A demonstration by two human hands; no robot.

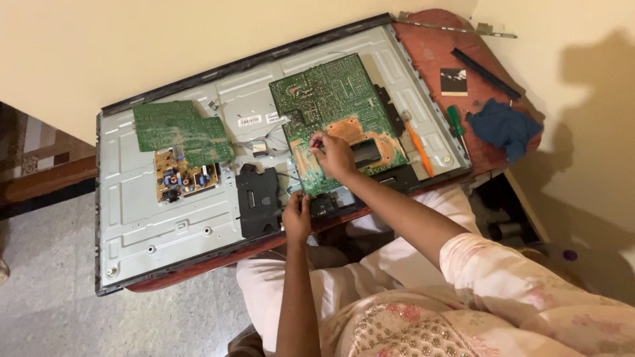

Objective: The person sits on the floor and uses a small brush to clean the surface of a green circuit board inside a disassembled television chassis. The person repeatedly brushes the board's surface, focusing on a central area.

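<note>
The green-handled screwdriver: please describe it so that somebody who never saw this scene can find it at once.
Start at the open metal TV back panel lying on the red-brown table. Just beyond its right edge, on bare table, the green-handled screwdriver lies beside a crumpled blue cloth. The other screwdriver is orange and lies on the panel itself.

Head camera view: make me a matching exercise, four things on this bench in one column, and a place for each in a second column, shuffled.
Things:
1. blue cloth
2. large green circuit board
3. black plastic cover
4. orange-handled tool

Places:
A. under the right hand
B. on the red table, far right
C. lying just right of the large board
D. just left of the left hand

Pairs: 1-B, 2-A, 3-D, 4-C
</note>
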